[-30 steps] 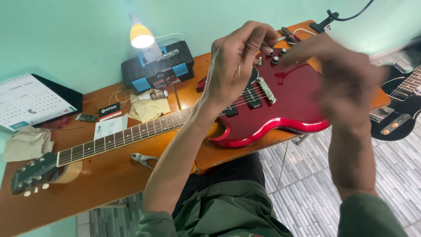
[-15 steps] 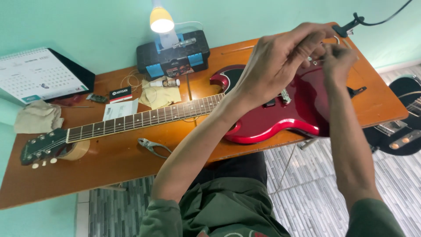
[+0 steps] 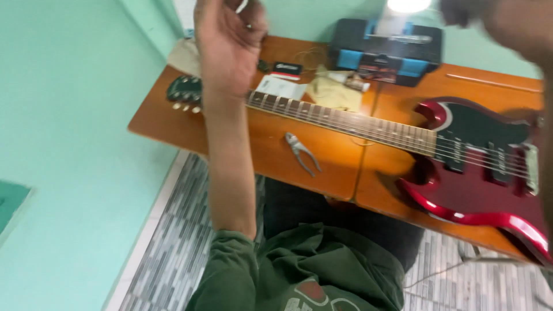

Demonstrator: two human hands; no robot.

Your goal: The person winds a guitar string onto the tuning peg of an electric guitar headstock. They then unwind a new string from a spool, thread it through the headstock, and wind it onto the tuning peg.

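Left hand: your left hand (image 3: pixel 230 43) was raised above the bench's (image 3: pixel 288 155) far left corner, grip curled on something small and pale I couldn't identify.
Right hand: your right hand (image 3: pixel 507 23) was blurred; grip unclear.
Guitar: the red guitar (image 3: pixel 478 196) lay along the bench, body at the right end.
Pliers: the pliers (image 3: pixel 302 152) lay near the front edge.

**Room and backdrop**

Mint-green walls (image 3: pixel 69 115) fill the left and top of frame. Orange-brown wooden table (image 3: pixel 322 167) runs diagonally across centre. Grey striped tile floor (image 3: pixel 167 242) at lower left and lower right. Bright lamp (image 3: pixel 408 4) glows at top edge.
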